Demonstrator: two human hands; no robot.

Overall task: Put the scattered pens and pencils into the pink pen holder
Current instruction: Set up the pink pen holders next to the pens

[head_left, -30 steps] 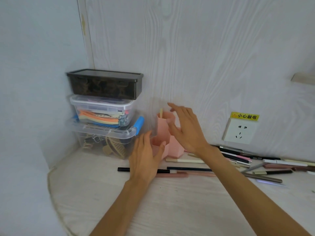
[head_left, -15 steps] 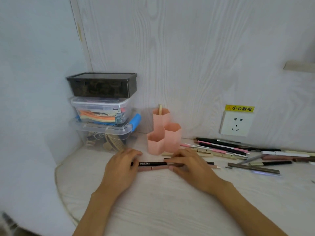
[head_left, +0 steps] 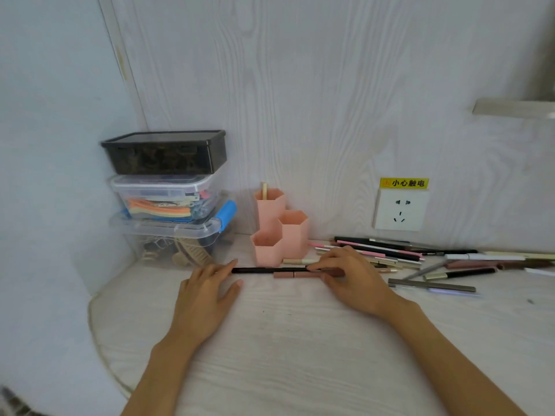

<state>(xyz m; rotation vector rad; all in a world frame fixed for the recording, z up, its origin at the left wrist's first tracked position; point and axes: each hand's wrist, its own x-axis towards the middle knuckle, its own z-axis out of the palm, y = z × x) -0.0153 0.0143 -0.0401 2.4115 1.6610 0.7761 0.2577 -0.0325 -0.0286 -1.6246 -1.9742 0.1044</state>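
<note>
The pink pen holder (head_left: pixel 295 235), three hexagonal cells, stands against the wall with one cream pencil (head_left: pixel 265 190) upright in its tallest cell. A black pen (head_left: pixel 267 270) lies on the table in front of it, a pink-brown pen (head_left: pixel 295 275) right beside it. My left hand (head_left: pixel 207 295) rests flat, fingers apart, fingertips at the black pen's left end. My right hand (head_left: pixel 351 277) pinches the black pen's right end and covers the pink-brown pen's end. Several more pens and pencils (head_left: pixel 378 252) lie scattered to the right along the wall.
Three stacked plastic storage boxes (head_left: pixel 165 202) stand left of the holder in the corner. A wall socket (head_left: pixel 401 208) with a yellow warning label is above the scattered pens. The table's curved edge (head_left: pixel 93 313) runs at the left.
A second ago both hands were up around the holder. They came down to the table and settled on the ends of the black pen; the left hand has since slid slightly left.
</note>
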